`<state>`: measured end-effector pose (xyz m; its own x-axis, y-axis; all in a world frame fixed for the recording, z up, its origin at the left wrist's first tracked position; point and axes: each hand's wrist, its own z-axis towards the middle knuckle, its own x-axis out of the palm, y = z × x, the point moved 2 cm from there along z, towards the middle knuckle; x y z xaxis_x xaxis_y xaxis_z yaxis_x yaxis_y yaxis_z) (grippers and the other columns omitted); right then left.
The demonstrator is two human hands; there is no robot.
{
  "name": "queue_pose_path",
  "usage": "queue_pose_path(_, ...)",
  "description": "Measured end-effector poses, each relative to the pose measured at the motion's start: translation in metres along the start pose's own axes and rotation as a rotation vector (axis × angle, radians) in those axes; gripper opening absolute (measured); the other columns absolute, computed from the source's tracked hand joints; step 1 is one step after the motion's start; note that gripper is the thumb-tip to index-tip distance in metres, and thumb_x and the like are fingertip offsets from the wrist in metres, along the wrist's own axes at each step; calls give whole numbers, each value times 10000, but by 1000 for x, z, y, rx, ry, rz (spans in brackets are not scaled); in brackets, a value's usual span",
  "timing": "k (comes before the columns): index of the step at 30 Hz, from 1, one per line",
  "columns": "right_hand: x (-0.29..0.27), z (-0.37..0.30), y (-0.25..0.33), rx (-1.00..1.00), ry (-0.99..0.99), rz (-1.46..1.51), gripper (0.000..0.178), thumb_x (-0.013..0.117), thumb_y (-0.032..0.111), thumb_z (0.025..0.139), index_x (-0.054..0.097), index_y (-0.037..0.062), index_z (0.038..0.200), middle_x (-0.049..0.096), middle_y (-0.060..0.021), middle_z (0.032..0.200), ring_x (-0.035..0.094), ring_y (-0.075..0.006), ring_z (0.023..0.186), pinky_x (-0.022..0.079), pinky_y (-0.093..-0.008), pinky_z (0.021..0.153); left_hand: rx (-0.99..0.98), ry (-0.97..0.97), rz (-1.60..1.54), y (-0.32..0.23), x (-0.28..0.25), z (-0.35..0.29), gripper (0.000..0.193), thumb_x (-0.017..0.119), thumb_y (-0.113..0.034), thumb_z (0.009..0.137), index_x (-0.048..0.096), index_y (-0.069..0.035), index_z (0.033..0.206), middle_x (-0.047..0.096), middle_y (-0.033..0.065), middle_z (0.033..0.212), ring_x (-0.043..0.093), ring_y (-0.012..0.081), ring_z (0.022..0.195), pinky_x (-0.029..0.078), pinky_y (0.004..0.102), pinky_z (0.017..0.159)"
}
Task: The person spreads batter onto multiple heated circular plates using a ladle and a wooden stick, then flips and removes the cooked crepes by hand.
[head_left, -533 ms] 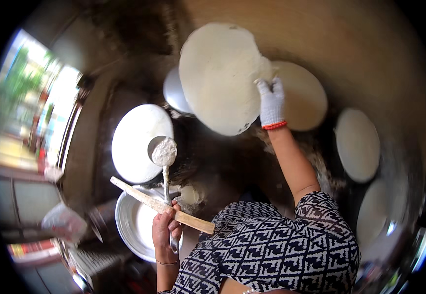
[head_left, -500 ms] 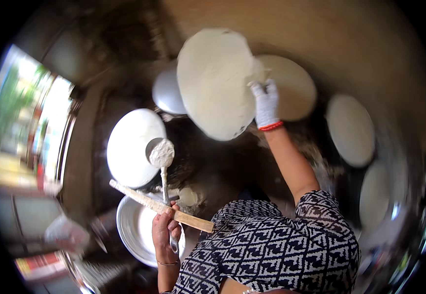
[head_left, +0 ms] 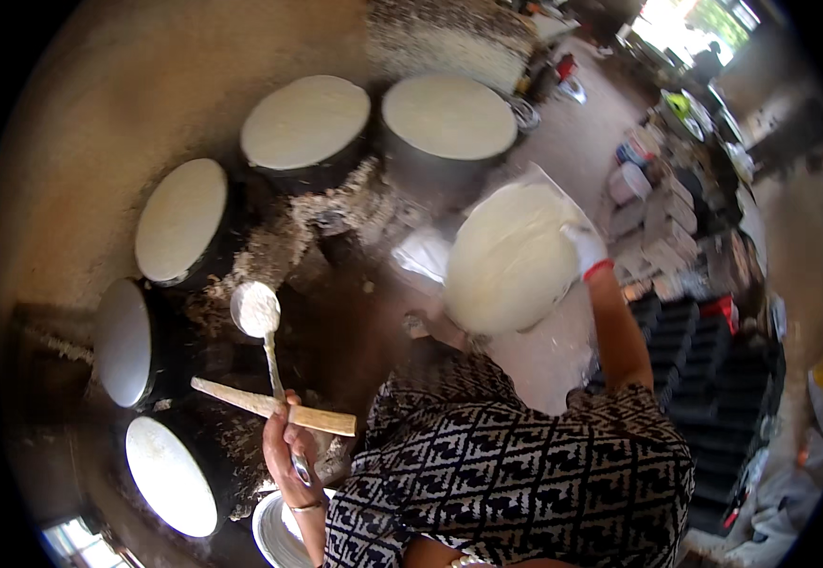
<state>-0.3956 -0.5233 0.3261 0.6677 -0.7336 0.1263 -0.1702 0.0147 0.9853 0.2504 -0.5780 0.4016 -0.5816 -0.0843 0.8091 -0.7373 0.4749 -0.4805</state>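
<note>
My left hand (head_left: 288, 445) is closed around two crossed tools: a metal ladle (head_left: 258, 310) with pale batter in its bowl, and a flat wooden scraper (head_left: 322, 419) coated with batter toward its far end. My right hand (head_left: 586, 250), in a white glove with a red cuff, grips the right edge of a large, thin, round flatbread (head_left: 506, 260). The fingers are partly lost against the pale sheet. A white cloth (head_left: 423, 254) shows beside the flatbread's left edge; whether the sheet rests on something is hard to tell.
Several round griddles curve along the left and far side, including a far one (head_left: 449, 115) and a near one (head_left: 171, 476). A white batter basin (head_left: 284, 532) stands below my left hand. Dark ridged tiles (head_left: 686, 379), bricks (head_left: 667, 227) and a pink bucket (head_left: 628, 183) lie at the right.
My view and body have turned right. The flatbread has moved with my right hand from above the griddles to the floor area at the right. My left hand keeps the ladle and scraper.
</note>
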Motion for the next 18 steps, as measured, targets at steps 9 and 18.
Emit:
queue_pose_path(9, 6, 194, 87, -335, -176, -750, 391, 572, 203, 929, 543, 151, 1315, 673, -128, 902, 630, -249, 770, 500, -370, 755, 158, 19, -172, 108, 82, 65, 225, 462, -103, 1008, 495, 79, 1136, 457, 0, 662, 345, 19, 455, 294, 158, 342)
queue_pose_path(18, 165, 307, -252, -401, 331, -1453, 416, 381, 197, 985, 438, 287, 1387, 637, -127, 1089, 639, -319, 996, 510, -438, 858, 433, -473, -62, 149, 90, 160, 283, 397, -162, 1042, 499, 71, 1166, 321, -51, 624, 241, 8, 445, 207, 170, 330)
